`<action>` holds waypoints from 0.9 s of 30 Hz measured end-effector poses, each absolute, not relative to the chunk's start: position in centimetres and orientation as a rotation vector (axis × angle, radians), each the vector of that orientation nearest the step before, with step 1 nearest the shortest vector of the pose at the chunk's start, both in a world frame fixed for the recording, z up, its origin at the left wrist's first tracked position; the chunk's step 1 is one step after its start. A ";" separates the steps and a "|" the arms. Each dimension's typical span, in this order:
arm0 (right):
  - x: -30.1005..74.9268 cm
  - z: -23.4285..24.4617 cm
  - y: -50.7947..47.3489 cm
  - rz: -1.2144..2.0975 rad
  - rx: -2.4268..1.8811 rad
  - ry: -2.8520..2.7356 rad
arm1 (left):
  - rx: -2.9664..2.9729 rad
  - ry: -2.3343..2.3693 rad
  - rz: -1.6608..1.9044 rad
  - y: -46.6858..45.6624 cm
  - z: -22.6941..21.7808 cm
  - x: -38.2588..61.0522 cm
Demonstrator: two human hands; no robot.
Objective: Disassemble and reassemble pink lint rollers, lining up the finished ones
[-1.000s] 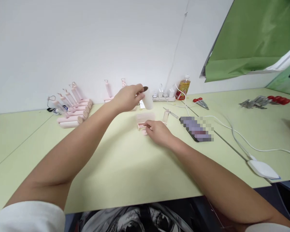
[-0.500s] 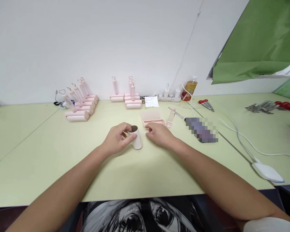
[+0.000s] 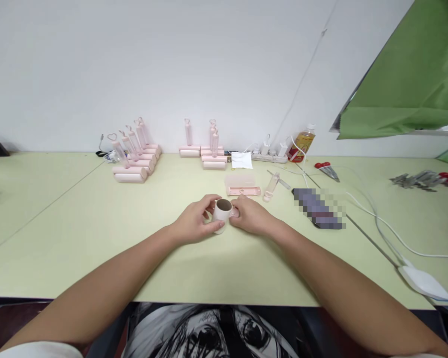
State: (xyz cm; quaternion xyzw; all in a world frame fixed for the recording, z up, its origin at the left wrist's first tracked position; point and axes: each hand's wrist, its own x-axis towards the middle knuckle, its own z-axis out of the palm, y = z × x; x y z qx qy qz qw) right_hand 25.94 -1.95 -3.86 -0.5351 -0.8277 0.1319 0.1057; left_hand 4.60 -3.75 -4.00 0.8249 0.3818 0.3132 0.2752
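Note:
A white roll with a brown cardboard core [image 3: 222, 211] is held between both hands at the middle of the pale green table [image 3: 97, 233]. My left hand [image 3: 194, 223] wraps its fingers round the roll's left side. My right hand [image 3: 251, 216] closes on its right side, where a small pink part shows at the fingertips. Just beyond the hands lies a pink open case [image 3: 242, 185] and a clear handle piece [image 3: 271, 186].
Finished pink lint rollers stand in a row at the back left [image 3: 134, 159] and back centre [image 3: 209, 151]. A phone [image 3: 318, 208], white cable [image 3: 377, 221], charger [image 3: 423, 282], power strip [image 3: 271, 155], bottle [image 3: 301, 142], red scissors [image 3: 326, 169] and metal clips [image 3: 418, 177] occupy the right.
My left hand brought the roll down from the back of the table to the middle. My right hand left the pink case and closed on the roll's other side.

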 end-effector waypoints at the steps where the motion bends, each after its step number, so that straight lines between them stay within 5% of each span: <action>1: 25.9 -3.9 -2.0 0.390 -1.573 -2.431 | 2.221 1.024 0.853 -3.7 -4.1 4.7; 11: 24.9 -4.1 -2.2 0.903 -1.164 -1.739 | 2.055 0.983 0.900 -3.4 -4.9 4.5; 27: 23.8 -3.9 -4.7 0.630 -0.833 -1.860 | 2.052 0.899 0.897 -4.3 -5.3 5.6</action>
